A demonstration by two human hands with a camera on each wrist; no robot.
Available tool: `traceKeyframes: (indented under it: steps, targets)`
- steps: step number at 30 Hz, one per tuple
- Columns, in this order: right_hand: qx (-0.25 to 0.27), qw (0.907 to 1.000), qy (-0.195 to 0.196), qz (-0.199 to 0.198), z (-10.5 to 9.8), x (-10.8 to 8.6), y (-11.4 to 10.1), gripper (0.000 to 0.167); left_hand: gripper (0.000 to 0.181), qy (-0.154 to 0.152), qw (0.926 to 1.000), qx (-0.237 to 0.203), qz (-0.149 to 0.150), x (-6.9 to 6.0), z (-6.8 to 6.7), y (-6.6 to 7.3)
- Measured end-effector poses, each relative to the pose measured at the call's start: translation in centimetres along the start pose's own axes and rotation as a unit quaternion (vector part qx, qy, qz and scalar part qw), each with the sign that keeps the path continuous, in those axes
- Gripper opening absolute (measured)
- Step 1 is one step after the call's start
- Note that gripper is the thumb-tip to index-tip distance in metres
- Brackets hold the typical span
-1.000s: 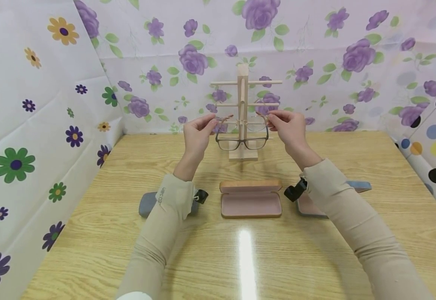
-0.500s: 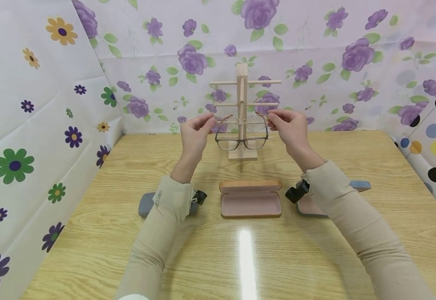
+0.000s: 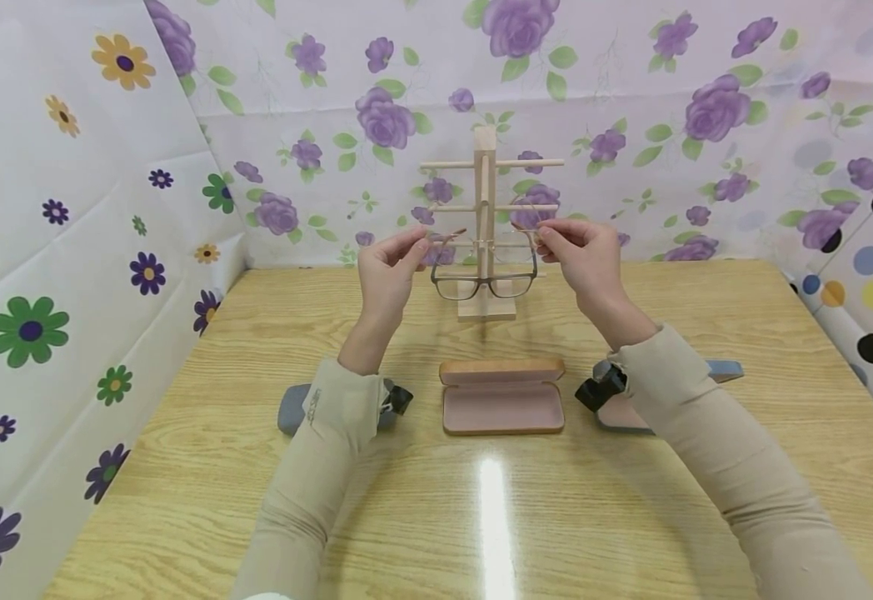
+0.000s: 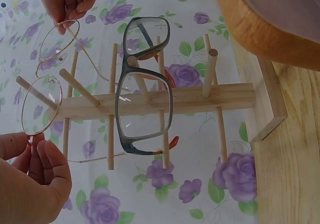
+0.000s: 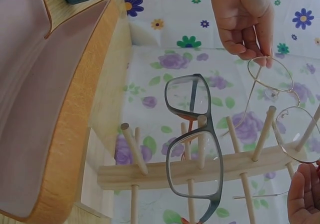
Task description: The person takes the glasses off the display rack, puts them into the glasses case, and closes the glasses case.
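Thin gold round glasses (image 4: 60,95) are stretched between both hands, in front of the wooden stand (image 3: 485,225). My left hand (image 3: 386,279) pinches one side of the rim between thumb and fingers; my right hand (image 3: 590,262) pinches the other side. Both wrist views show the fingertips at the outer rim edges, left hand (image 4: 35,179) and right hand (image 5: 304,196). Dark-framed glasses (image 3: 484,283) with orange temple tips hang on a lower peg of the stand, lenses facing me. Whether the gold glasses touch a peg, I cannot tell.
An open orange case (image 3: 503,429) with pink lining lies on the wooden table (image 3: 421,517) before the stand. A grey-blue case (image 3: 294,408) sits partly under my left sleeve, and an open blue case (image 3: 725,368) partly behind my right sleeve. Flowered cloth (image 3: 316,50) hangs behind.
Both wrists and forearms have shifted slightly outward, the left hand a little to the left. The grip on the gold glasses is unchanged, and the dark-framed glasses stay on the stand.
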State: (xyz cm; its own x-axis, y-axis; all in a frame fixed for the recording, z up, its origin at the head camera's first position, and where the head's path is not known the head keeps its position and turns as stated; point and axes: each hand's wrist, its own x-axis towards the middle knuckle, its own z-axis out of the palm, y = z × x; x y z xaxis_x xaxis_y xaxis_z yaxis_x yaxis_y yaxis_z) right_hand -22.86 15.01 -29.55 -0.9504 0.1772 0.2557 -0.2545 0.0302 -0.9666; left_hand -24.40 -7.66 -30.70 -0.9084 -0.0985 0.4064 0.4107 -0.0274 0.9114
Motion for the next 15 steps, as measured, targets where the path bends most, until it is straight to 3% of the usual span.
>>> traceKeyframes:
  steps: [15]
  targets:
    - [0.026,0.9995,-0.005,-0.020,-0.2,-1.2,-0.9,0.025,0.017,0.003,0.9997,-0.007,0.022,-0.9,-0.2,0.7]
